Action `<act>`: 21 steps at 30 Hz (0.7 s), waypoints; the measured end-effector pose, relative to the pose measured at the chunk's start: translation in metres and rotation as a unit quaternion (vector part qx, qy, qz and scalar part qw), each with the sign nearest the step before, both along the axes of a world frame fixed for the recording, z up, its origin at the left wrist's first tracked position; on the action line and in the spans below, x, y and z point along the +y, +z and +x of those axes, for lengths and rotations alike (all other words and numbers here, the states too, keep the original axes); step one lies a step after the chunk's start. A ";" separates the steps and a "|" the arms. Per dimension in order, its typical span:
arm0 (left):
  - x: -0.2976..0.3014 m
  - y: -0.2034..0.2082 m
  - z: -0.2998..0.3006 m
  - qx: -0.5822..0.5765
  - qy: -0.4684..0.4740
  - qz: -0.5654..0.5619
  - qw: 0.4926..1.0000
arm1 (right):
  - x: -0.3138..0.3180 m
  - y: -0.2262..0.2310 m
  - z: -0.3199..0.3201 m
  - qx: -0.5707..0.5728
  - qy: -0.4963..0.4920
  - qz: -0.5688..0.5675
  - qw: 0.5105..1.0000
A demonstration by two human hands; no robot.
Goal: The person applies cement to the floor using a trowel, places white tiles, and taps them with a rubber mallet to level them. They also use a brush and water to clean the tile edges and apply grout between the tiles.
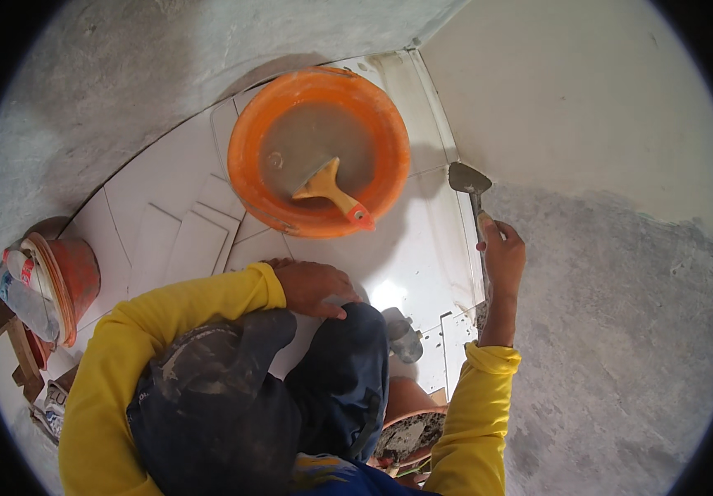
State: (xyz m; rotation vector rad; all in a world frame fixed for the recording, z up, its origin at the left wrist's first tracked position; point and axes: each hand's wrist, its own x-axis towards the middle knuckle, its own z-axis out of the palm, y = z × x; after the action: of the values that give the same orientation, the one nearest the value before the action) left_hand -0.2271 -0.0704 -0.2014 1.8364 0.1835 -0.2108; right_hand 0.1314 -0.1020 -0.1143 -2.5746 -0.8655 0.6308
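Note:
My right hand (503, 258) is closed round the handle of a small trowel. The trowel's grey blade (469, 178) points away from me, close to the foot of the right wall; whether it touches the wall I cannot tell. My left hand (313, 288) lies across my dark-trousered knee (348, 364), fingers stretched out and holding nothing. Ahead stands an orange bucket (239, 157) of cloudy grey water. A wide brush (331, 192) with a yellowish handle and red tip leans inside it, its bristles hidden under the water.
Grey plastered wall (612, 331) rises on the right. White tiles (145, 240) cover the floor, with cut tile pieces (207, 231) at left. A reddish bucket (75, 273) stands far left. Beside my right forearm is a container of dark mortar (410, 436), near a grey object (406, 339).

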 end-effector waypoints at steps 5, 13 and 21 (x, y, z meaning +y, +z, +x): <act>0.004 0.009 0.001 0.009 -0.002 0.004 1.000 | 0.007 -0.002 0.017 -0.053 0.099 -0.022 0.993; 0.003 0.012 0.001 -0.002 0.009 0.020 1.000 | 0.054 0.033 0.010 -0.105 0.216 -0.157 0.958; -0.005 0.002 0.001 -0.013 0.045 -0.006 0.999 | 0.073 0.045 0.007 -0.130 0.257 -0.215 0.933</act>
State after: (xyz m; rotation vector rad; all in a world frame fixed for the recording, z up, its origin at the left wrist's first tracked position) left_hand -0.2261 -0.0759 -0.1993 1.8131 0.2451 -0.1250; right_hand 0.1389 -0.0286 -0.0692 -2.8669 -1.6909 0.6885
